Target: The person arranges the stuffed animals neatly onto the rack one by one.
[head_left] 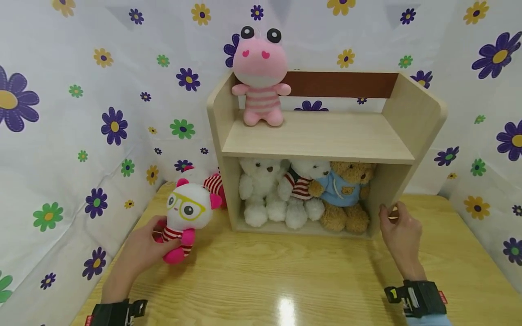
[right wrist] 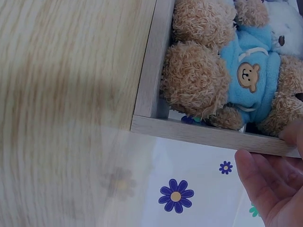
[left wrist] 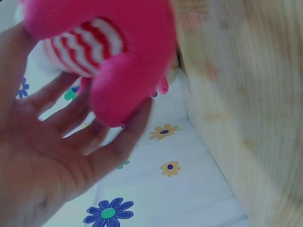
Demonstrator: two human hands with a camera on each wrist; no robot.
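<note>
My left hand (head_left: 144,246) grips a pink-and-white plush toy (head_left: 189,210) by its body, left of the wooden shelf (head_left: 318,136). The toy wears yellow glasses and red stripes; the left wrist view shows its pink legs and striped body (left wrist: 87,45) between thumb and fingers. My right hand (head_left: 401,240) is at the shelf's lower right side, thumb and fingers on either side of the panel edge (right wrist: 203,135). Inside the lower compartment sit a white bear (head_left: 261,190), a white bear in a striped top (head_left: 303,190) and a brown bear in blue (head_left: 344,194).
A pink plush (head_left: 261,81) with big eyes stands on the upper board at its left end. Behind the held toy, partly hidden, is another striped pink-and-white plush (head_left: 214,184). Flower-patterned cloth (head_left: 134,81) hangs around the wooden table (head_left: 253,280).
</note>
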